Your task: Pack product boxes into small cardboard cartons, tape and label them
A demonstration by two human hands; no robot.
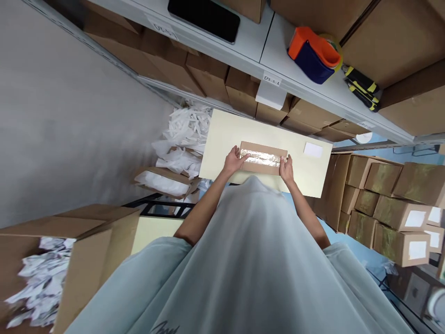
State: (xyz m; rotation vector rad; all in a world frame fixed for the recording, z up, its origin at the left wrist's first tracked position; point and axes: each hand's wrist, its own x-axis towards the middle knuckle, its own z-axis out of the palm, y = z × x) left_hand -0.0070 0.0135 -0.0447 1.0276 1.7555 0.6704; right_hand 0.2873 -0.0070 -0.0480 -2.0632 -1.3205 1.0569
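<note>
Fingers of the left hand (235,160) and right hand (286,168) lie flat and spread on either end of a small cardboard box (263,158) on the cream table (222,139), pressing its shiny tape (261,157) down. Looks like the sealing stage; next calls for a firm rub along the seam.

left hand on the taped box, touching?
Touching. Head view shows the left hand with fingers lying on the taped box at its left end, no gap.
</note>
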